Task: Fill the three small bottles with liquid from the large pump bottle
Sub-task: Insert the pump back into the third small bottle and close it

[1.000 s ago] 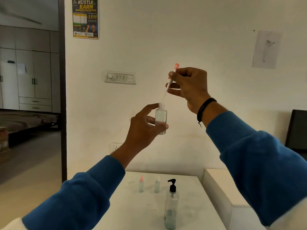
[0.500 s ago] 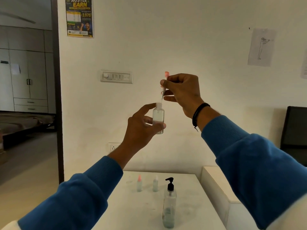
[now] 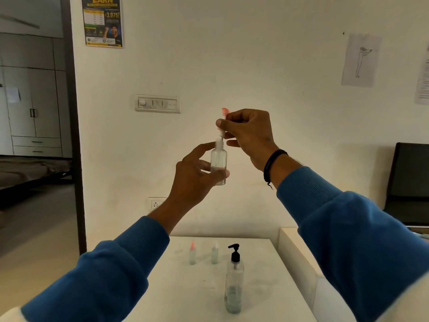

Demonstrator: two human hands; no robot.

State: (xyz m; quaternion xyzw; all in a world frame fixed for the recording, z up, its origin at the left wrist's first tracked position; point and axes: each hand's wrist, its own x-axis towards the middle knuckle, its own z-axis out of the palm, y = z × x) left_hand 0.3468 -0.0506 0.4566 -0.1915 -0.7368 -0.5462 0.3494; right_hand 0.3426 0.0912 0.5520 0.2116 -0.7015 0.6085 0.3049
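Raised well above the worktop (image 3: 262, 270), the left hand (image 3: 195, 180) grips a small bottle (image 3: 218, 165), liquid low inside; at its 12 o'clock the right hand (image 3: 249, 133) pinches a spray cap (image 3: 223, 119), tube seemingly entering the neck. The pump bottle (image 3: 234, 284) stands near the front edge.

A poster (image 3: 103, 20), switch panel (image 3: 157, 103) and sketch (image 3: 359, 60) hang on the wall.

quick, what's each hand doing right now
Left hand: holds the small clear bottle upright.
Right hand: pinches the pink-tipped spray cap, its tube in the bottle's neck.
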